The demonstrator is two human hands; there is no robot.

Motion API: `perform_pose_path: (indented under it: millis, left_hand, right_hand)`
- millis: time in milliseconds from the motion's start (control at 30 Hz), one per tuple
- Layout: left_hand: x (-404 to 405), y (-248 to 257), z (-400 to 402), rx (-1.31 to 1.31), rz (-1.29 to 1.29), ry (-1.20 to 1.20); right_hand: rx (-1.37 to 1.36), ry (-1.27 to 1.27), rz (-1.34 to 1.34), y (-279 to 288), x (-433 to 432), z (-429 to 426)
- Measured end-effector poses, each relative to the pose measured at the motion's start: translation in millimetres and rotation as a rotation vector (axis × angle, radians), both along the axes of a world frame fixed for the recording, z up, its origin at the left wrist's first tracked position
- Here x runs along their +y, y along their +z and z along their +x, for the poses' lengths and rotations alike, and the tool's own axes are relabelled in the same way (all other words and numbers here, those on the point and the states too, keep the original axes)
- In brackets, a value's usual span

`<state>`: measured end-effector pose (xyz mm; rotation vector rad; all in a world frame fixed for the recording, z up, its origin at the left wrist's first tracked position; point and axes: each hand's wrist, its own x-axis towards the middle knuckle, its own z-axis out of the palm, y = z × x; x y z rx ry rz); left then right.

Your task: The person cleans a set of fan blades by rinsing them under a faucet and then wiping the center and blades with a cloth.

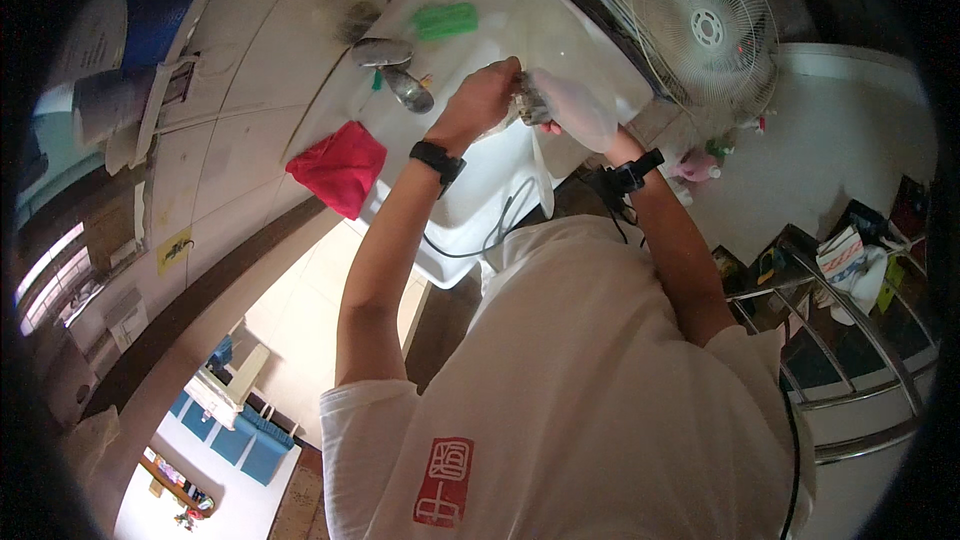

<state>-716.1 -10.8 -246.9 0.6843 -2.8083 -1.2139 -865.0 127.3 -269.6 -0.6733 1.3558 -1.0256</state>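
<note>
My left hand [491, 86] has its fingers closed at the neck of a translucent plastic bag [581, 109], over a white sink [480, 187]. A small greyish, shiny item [532, 105] lies between the two hands; its kind cannot be told. My right hand [553, 127] is mostly hidden behind the bag, with only some fingertips showing under the grey item. Left of my left hand stands a metal faucet [409, 86]. Above it lies a green object [445, 20], perhaps a sponge or brush. A red cloth [341, 167] rests on the sink's left edge.
An electric fan [706, 28] stands at the upper right. A pink bottle [696, 165] is right of my right wrist. Metal rails [855, 382] with bags and cloths beside them are at the right. A black cable [495, 240] hangs over the sink's near part. Tiled wall [247, 90] runs along the left.
</note>
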Motion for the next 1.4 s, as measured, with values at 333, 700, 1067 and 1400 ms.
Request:
perform_pose_path:
  millis: [333,700,1067,1400]
  left_hand:
    - [17,15,11,0.013,-0.252,0.047]
    - [14,20,2,-0.014,-0.265,-0.027]
    - [17,30,4,0.012,-0.133,0.03]
    - [53,58,0,0.085,0.026,0.71]
  right_hand:
    - [-0.175,-0.063,0.237,38,-9,2]
    - [-0.222,-0.182,0.344,52,-6,13]
    - [-0.368,-0.058,0.226,43,-2,-7]
    - [-0.836,-0.074,0.008,23,0,-53]
